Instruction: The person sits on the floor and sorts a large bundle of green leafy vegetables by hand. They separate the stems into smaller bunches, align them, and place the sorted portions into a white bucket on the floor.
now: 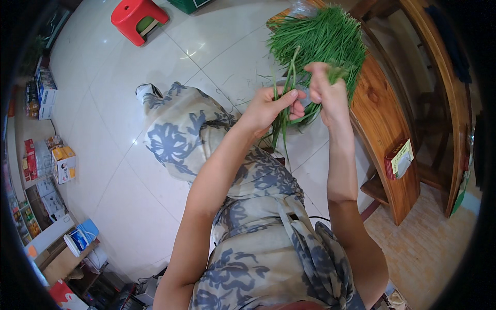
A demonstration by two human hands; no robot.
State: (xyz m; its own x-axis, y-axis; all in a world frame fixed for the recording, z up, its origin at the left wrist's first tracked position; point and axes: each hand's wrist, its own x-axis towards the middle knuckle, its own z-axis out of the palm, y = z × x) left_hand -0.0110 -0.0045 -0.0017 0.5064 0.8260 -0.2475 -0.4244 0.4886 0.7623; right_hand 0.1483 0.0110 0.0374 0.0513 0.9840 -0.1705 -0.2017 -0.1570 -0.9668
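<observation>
My left hand (273, 108) grips a few long green stalks (288, 79), likely garlic chives, between thumb and fingers. They hang down past the palm over my lap. Just to the right, my right hand (327, 91) is curled and blurred, with a blurred tuft of green leaf (336, 73) that seems held at its knuckles. Behind both hands, a big heap of chives (321, 37) covers the far end of a wooden bench (374, 91). Pale plastic sheeting (304, 97) shows partly behind the fingers.
Beyond my knees stands a red plastic stool (131, 19). Leaf scraps lie on the tiled floor (155, 166). A small box (399, 159) sits on the bench's near end, beside wooden furniture (438, 77). Shelved goods, including a yellow-and-white box (64, 164), line the left.
</observation>
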